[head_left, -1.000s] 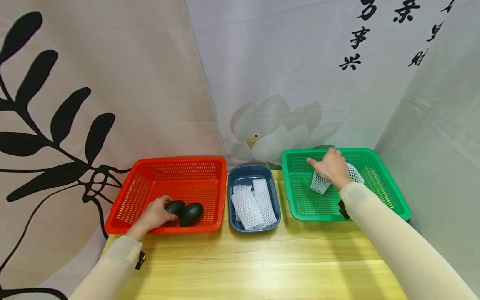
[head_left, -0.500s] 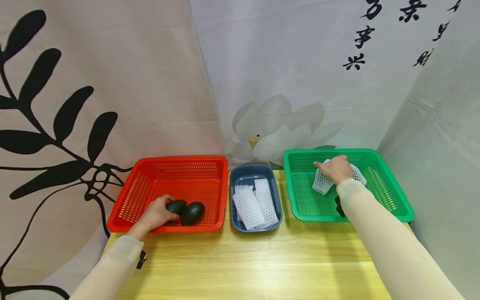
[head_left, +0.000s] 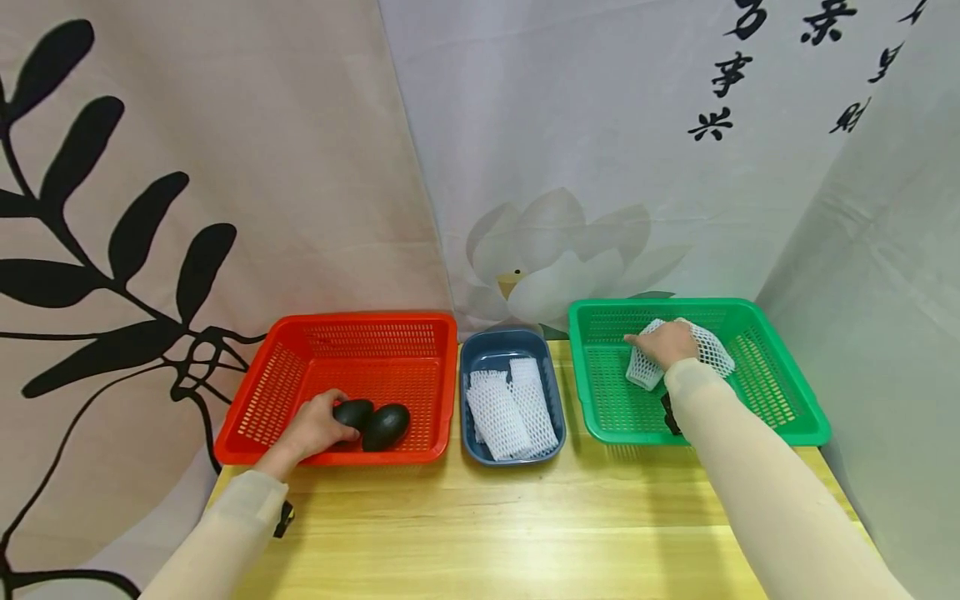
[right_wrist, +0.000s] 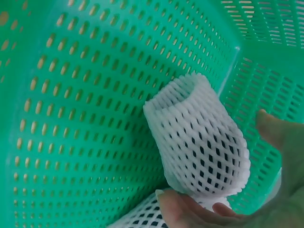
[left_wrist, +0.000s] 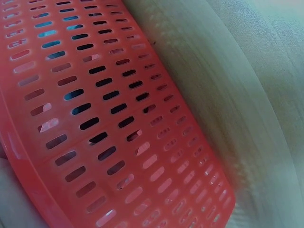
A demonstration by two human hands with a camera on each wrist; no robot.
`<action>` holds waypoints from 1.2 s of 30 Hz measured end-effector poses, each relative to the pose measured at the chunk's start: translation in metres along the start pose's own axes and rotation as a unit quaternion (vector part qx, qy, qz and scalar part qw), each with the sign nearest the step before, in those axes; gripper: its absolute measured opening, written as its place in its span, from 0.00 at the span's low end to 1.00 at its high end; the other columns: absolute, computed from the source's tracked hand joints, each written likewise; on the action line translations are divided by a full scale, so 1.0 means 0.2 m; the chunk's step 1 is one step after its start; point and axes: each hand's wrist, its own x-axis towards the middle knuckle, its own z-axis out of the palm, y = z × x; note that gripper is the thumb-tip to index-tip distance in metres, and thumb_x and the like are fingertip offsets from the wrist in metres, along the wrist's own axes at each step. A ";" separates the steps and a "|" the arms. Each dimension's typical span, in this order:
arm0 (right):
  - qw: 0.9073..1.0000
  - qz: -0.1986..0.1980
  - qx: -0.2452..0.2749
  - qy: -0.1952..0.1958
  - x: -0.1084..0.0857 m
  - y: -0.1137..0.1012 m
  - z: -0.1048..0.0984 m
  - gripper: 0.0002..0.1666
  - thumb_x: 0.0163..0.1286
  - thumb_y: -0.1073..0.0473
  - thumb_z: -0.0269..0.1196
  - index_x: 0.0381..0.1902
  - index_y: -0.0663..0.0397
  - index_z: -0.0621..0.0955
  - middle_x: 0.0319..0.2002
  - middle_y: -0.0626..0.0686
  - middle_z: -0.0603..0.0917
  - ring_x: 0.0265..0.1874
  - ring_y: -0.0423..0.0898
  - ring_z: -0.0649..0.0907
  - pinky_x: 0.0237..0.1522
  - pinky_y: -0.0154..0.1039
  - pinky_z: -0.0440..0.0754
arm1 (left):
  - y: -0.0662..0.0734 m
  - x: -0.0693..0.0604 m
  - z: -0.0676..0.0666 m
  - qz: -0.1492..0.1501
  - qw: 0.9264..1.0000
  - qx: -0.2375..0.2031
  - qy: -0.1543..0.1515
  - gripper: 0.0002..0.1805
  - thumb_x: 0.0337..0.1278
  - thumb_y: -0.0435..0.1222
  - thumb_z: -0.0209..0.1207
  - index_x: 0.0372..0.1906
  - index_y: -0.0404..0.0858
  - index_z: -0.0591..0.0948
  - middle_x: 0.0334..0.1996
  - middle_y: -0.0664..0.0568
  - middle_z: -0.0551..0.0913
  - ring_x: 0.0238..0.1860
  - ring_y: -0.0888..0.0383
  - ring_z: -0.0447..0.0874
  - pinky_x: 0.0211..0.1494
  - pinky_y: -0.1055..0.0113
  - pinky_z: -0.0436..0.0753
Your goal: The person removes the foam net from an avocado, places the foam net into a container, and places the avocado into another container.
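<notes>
In the head view my left hand [head_left: 313, 427] grips a dark avocado [head_left: 354, 412] inside the red basket [head_left: 262, 383], fingers and thumb on either side of it. A second avocado [head_left: 386, 427] lies against the first. Over in the green basket [head_left: 600, 400], my right hand [head_left: 667, 343] is above two white foam net sleeves, with dark contents showing through the mesh. The right wrist view shows one foam net sleeve [right_wrist: 202, 142] lying tilted, its open end toward the basket wall. There my right hand's thumb stands apart from it, and the fingers touch near the lower foam net sleeve [right_wrist: 142, 216].
Between the baskets stands a blue-grey tray [head_left: 468, 350] holding several flat white foam net sleeves [head_left: 498, 417]. All three containers sit along the back of a wooden table [head_left: 510, 533], close to a printed curtain [head_left: 337, 167]. The left wrist view mostly shows the red basket's perforated wall [left_wrist: 104, 118].
My right hand has lowered and shifted slightly left over the foam net sleeves, uncovering more of the right-hand one. The left hand keeps its grip on the avocado without visible movement.
</notes>
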 end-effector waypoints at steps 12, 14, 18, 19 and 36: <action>1.000 0.012 -0.010 -0.002 0.01 -0.02 0.02 0.50 0.76 0.40 0.59 0.67 0.88 0.67 0.76 0.83 0.50 0.71 0.77 0.63 0.66 0.66 0.73 | 0.00 0.00 0.01 0.002 1.000 -0.002 -0.002 0.36 0.51 0.36 0.77 0.62 0.26 0.74 0.51 0.30 0.84 0.45 0.41 0.85 0.49 0.45 0.85; 1.000 0.006 -0.013 -0.001 0.01 -0.01 0.03 0.49 0.76 0.42 0.59 0.65 0.89 0.68 0.74 0.84 0.52 0.70 0.77 0.64 0.67 0.66 0.73 | 0.00 0.00 0.01 0.001 1.000 -0.004 -0.001 0.36 0.51 0.36 0.77 0.62 0.26 0.75 0.51 0.30 0.84 0.45 0.41 0.85 0.50 0.45 0.85; 1.000 -0.006 -0.012 0.003 0.00 -0.01 0.03 0.47 0.76 0.43 0.60 0.62 0.91 0.70 0.71 0.87 0.56 0.68 0.78 0.67 0.67 0.66 0.72 | 0.00 0.00 0.01 0.001 1.000 -0.008 -0.001 0.35 0.51 0.35 0.77 0.62 0.27 0.74 0.52 0.30 0.83 0.46 0.41 0.84 0.50 0.44 0.85; 1.000 -0.009 -0.008 0.003 0.00 -0.01 0.03 0.47 0.75 0.43 0.60 0.62 0.91 0.70 0.71 0.87 0.56 0.68 0.78 0.66 0.68 0.66 0.71 | 0.00 0.00 0.01 0.001 1.000 -0.008 -0.001 0.35 0.51 0.35 0.77 0.62 0.27 0.74 0.52 0.30 0.83 0.46 0.41 0.84 0.50 0.44 0.84; 0.999 0.005 0.023 -0.023 0.02 -0.01 0.01 0.54 0.76 0.43 0.52 0.72 0.91 0.52 0.75 0.86 0.46 0.70 0.78 0.64 0.68 0.66 0.70 | 0.02 -0.02 0.00 -0.006 1.000 0.001 0.001 0.38 0.50 0.37 0.78 0.63 0.26 0.74 0.53 0.29 0.83 0.48 0.39 0.84 0.52 0.43 0.84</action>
